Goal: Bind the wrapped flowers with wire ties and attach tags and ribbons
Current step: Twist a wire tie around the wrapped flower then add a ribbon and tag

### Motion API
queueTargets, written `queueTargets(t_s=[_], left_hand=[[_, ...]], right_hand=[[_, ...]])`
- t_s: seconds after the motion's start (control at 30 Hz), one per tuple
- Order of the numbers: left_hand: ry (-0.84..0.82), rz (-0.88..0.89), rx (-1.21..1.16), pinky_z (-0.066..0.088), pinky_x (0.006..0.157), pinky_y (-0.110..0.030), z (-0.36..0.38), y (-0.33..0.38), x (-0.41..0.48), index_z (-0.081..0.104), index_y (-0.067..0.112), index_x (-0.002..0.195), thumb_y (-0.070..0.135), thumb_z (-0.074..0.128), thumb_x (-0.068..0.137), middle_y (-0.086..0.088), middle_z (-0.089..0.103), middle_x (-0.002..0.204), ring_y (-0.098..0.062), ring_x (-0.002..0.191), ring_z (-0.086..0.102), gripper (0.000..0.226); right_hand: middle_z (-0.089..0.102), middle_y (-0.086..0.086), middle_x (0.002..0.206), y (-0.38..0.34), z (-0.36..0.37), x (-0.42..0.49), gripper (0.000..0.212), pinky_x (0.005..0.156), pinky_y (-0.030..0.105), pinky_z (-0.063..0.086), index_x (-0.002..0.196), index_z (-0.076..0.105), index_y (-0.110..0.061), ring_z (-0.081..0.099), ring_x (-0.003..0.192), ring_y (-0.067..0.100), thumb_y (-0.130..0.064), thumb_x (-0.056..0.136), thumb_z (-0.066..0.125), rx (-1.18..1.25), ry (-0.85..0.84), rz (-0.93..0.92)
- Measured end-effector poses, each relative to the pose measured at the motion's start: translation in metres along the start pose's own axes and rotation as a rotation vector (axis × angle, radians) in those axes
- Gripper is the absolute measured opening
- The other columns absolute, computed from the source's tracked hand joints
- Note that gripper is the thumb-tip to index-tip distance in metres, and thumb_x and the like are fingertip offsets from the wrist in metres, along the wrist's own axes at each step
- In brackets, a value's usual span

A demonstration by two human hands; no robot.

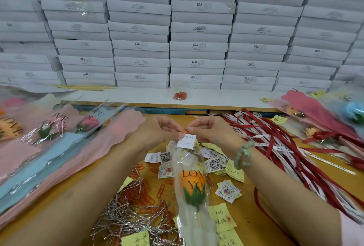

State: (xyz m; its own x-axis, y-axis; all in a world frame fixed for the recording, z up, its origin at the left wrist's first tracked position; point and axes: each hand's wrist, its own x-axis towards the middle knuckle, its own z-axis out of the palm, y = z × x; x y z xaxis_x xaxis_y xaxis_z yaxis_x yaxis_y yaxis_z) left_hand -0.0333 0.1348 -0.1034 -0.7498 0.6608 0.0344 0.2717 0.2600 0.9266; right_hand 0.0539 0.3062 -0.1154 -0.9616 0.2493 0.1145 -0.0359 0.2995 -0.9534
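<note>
Head view: the left hand (157,129) and right hand (209,129) meet fingertip to fingertip, pinching a white tag (186,141) to the top edge of the wrapped flower (193,184). The flower lies on the tabletop (256,216) between the forearms. Tagging looks under way. Next comes fastening the tag, then a ribbon from the red ribbons (275,147) on the right.

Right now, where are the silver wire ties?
In the head view, the silver wire ties lie heaped at bottom centre, just left of the wrapped orange flower, among orange paper clips.
</note>
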Motion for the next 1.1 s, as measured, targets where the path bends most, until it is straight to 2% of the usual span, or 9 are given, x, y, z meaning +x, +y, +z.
queueTargets(t_s=[0.1,0.17,0.23,0.3,0.53,0.67,0.77,0.97,1.1], left_hand=[[0.020,0.008,0.017,0.044,0.072,-0.022,0.0008,0.0006,0.0000,0.075,0.022,0.077,0.020,0.085,0.072,0.002,0.076,0.077,-0.002,0.071,0.069,0.011],[0.042,0.013,0.048,0.051,0.083,-0.033,0.0021,0.0015,-0.0002,0.076,0.023,0.076,0.022,0.085,0.072,0.002,0.076,0.076,-0.009,0.076,0.071,0.010],[0.048,0.014,0.076,0.051,0.095,-0.043,0.0034,0.0031,-0.0011,0.077,0.024,0.075,0.023,0.085,0.072,0.002,0.076,0.075,-0.016,0.083,0.071,0.009],[0.054,0.012,0.085,0.049,0.098,-0.047,0.0037,0.0035,-0.0017,0.077,0.025,0.074,0.023,0.085,0.072,0.002,0.076,0.075,-0.018,0.085,0.071,0.008],[0.064,0.004,0.058,0.051,0.098,-0.046,0.0038,0.0019,-0.0008,0.077,0.022,0.077,0.019,0.084,0.073,0.001,0.076,0.076,-0.015,0.081,0.072,0.009],[0.061,-0.002,0.071,0.049,0.099,-0.048,0.0039,0.0015,-0.0002,0.078,0.027,0.075,0.022,0.085,0.072,0.003,0.076,0.075,-0.016,0.084,0.071,0.009],[0.061,-0.001,0.058,0.049,0.100,-0.047,0.0044,0.0012,0.0001,0.078,0.027,0.075,0.023,0.085,0.072,0.003,0.076,0.076,-0.016,0.087,0.071,0.009],[0.051,0.010,0.040,0.049,0.100,-0.046,0.0038,-0.0004,0.0004,0.079,0.025,0.078,0.024,0.085,0.071,0.002,0.077,0.080,-0.015,0.088,0.072,0.009],[0.059,0.013,0.013,0.050,0.097,-0.040,0.0037,-0.0012,0.0002,0.079,0.026,0.077,0.023,0.086,0.071,0.002,0.076,0.078,-0.010,0.082,0.070,0.010]], right_hand=[[0.074,-0.006,0.074,-0.0002,0.0005,0.0000,0.001,0.068,0.018,0.051,0.085,0.074,-0.020,0.065,0.067,-0.001,-0.020,0.084,0.075,-0.006,0.028,-0.008],[0.074,-0.005,0.072,-0.0010,0.0005,0.0004,0.002,0.059,0.011,0.048,0.084,0.074,-0.016,0.067,0.065,-0.001,-0.015,0.085,0.074,0.019,0.058,-0.023],[0.074,-0.004,0.071,-0.0012,0.0007,0.0009,0.003,0.056,0.009,0.047,0.084,0.074,-0.013,0.068,0.064,0.001,-0.012,0.086,0.072,0.041,0.069,-0.029],[0.074,-0.004,0.070,-0.0012,0.0012,0.0007,0.001,0.055,0.009,0.047,0.085,0.074,-0.012,0.066,0.062,0.000,-0.012,0.085,0.073,0.038,0.065,-0.019],[0.073,-0.006,0.070,-0.0001,-0.0009,0.0012,0.004,0.057,0.008,0.046,0.087,0.074,-0.014,0.064,0.062,-0.003,-0.016,0.084,0.074,0.013,0.023,-0.001],[0.074,-0.003,0.070,-0.0003,-0.0010,0.0007,0.007,0.055,0.007,0.047,0.083,0.073,-0.013,0.068,0.063,0.001,-0.008,0.087,0.070,0.094,0.052,-0.027],[0.075,-0.002,0.073,0.0009,-0.0001,0.0010,0.002,0.056,0.008,0.046,0.087,0.074,-0.012,0.067,0.064,0.000,-0.012,0.085,0.072,0.047,0.053,-0.016],[0.073,-0.002,0.075,0.0025,-0.0001,0.0030,0.014,0.058,0.008,0.045,0.094,0.075,-0.009,0.063,0.062,-0.003,-0.017,0.083,0.075,-0.014,0.030,-0.023],[0.074,-0.003,0.078,0.0019,-0.0022,0.0028,0.014,0.061,0.009,0.046,0.094,0.076,-0.010,0.064,0.066,-0.002,-0.017,0.082,0.076,-0.019,0.008,-0.010]])
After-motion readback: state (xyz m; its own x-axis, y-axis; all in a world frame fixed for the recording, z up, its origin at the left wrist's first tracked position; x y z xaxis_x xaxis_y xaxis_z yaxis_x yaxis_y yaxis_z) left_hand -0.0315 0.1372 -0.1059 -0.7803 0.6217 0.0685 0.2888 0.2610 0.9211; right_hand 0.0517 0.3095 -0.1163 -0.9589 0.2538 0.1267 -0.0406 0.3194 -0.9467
